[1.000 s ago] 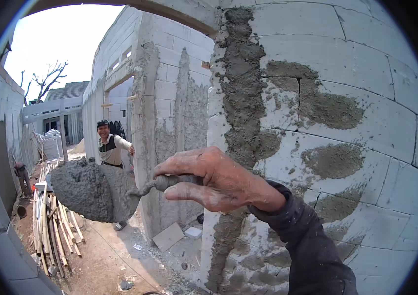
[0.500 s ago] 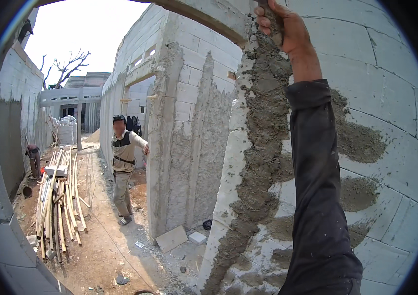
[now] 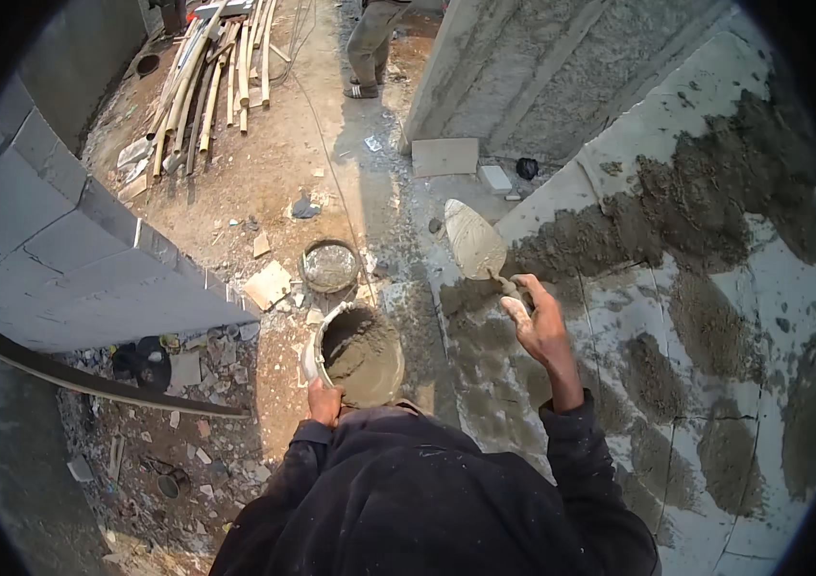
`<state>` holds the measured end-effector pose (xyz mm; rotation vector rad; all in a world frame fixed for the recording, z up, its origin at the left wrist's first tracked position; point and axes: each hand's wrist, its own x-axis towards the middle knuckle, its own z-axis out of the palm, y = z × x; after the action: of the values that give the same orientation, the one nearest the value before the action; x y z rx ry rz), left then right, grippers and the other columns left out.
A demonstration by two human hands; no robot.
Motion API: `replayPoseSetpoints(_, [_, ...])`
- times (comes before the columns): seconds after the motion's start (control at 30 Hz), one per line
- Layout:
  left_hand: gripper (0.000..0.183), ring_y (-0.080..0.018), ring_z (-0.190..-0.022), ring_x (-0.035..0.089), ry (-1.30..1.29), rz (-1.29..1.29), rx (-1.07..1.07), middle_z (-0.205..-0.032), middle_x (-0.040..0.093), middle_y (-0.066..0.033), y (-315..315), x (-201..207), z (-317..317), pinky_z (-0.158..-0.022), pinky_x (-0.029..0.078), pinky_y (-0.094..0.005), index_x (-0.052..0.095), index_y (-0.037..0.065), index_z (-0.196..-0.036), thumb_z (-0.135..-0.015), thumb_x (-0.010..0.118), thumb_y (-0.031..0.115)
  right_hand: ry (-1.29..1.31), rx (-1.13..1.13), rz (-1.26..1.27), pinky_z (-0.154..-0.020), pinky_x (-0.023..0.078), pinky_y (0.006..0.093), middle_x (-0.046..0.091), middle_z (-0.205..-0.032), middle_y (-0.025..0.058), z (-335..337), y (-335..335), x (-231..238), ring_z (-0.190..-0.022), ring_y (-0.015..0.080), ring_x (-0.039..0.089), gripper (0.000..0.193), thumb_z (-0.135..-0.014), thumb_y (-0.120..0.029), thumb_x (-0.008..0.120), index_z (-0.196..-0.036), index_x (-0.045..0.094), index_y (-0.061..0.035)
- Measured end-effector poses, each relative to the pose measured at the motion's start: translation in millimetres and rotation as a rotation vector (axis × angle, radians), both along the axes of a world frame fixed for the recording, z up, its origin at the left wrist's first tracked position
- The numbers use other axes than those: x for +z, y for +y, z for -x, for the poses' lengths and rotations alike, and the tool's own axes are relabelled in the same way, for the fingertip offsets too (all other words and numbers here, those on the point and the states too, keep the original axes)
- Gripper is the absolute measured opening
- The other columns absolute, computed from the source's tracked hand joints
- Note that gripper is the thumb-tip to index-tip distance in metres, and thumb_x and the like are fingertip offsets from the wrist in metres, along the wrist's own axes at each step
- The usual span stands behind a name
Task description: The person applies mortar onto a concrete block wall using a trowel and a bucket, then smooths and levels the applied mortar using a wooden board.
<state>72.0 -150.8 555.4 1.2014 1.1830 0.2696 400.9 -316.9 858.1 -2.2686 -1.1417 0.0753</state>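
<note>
My right hand [image 3: 540, 324] is closed round the handle of a trowel [image 3: 475, 240], whose pale, mortar-smeared blade points up and away from me beside the wall's edge. Close to my body, my left hand [image 3: 324, 401] grips the near left rim of a bucket [image 3: 311, 357]. Grey wet mortar [image 3: 367, 360] lies inside, heaped toward one side. To the right, a thick rough band of mortar [image 3: 662, 206] runs along the edge of the light block wall [image 3: 624, 288], with several flatter patches below it.
A round container [image 3: 329, 266] stands on the ground just beyond the bucket. Bamboo poles [image 3: 199, 86] lie at the far left. Another person's legs [image 3: 370, 48] show at the top. A block wall [image 3: 62, 216] stands at left, with rubble [image 3: 202, 422] beneath it.
The view has swung down from the upper wall to the ground. My right hand has come down from the top of the mortar band. My left hand and the bucket are now visible.
</note>
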Motion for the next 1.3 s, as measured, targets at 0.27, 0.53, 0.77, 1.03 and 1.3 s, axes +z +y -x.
replayPoseSetpoints(0.27, [0.051, -0.0209, -0.107, 0.073, 0.031, -0.375, -0.085, -0.124, 0.075, -0.0091, -30.0, -58.8, 87.8, -0.095, 0.058, -0.0328, 0.069, -0.003, -0.132, -0.081, 0.068, -0.006, 0.086, 0.391, 0.641, -0.077, 0.059, 0.0552, 0.077, -0.094, 0.0245, 186.2, 39.5, -318.3, -0.092, 0.0451, 0.077, 0.030, -0.091, -0.023, 0.079, -0.114, 0.072, -0.0049])
replayPoseSetpoints(0.53, [0.049, -0.0214, -0.105, 0.074, 0.048, -0.666, -0.199, -0.125, 0.075, -0.0105, -40.8, -33.7, 89.0, -0.092, 0.061, -0.0342, 0.068, -0.002, -0.135, -0.086, 0.065, -0.004, 0.314, 0.170, 0.482, -0.080, 0.061, 0.0565, 0.078, -0.095, 0.0263, 174.2, 42.2, -271.7, -0.093, 0.0460, 0.078, 0.035, -0.084, -0.021, 0.076, -0.114, 0.077, -0.0036])
replayPoseSetpoints(0.77, [0.053, -0.0250, -0.126, 0.066, -0.152, 0.164, 0.075, -0.147, 0.062, -0.0150, -47.9, -21.6, 78.1, -0.107, 0.056, -0.0366, 0.068, -0.004, -0.137, -0.084, 0.068, -0.004, 0.024, 0.391, 0.778, -0.076, 0.062, 0.0538, 0.078, -0.096, 0.0279, 110.6, 21.8, -231.2, -0.091, 0.0436, 0.079, 0.020, -0.089, -0.018, 0.072, -0.092, 0.080, 0.0003])
replayPoseSetpoints(1.03, [0.053, -0.0295, -0.125, 0.067, -0.067, -0.253, -0.069, -0.142, 0.066, -0.0179, -34.4, -52.6, 68.2, -0.109, 0.052, -0.0367, 0.069, -0.005, -0.134, -0.081, 0.072, -0.001, 0.328, 0.514, 0.663, -0.097, 0.059, 0.0511, 0.078, -0.110, 0.0274, 170.6, 11.2, -285.9, -0.108, 0.0492, 0.073, 0.036, -0.096, -0.033, 0.075, -0.118, 0.078, -0.0036])
replayPoseSetpoints(1.3, [0.036, -0.0306, -0.082, 0.075, -0.009, 0.052, 0.064, -0.096, 0.078, -0.0185, 0.1, -49.2, 28.0, -0.075, 0.061, -0.0421, 0.071, -0.004, -0.113, -0.079, 0.075, 0.005, 0.296, 0.199, 0.417, -0.099, 0.055, 0.0555, 0.075, -0.132, 0.0207, 89.2, 12.8, -208.1, -0.119, 0.0462, 0.070, 0.046, -0.102, -0.041, 0.070, -0.140, 0.071, -0.0142])
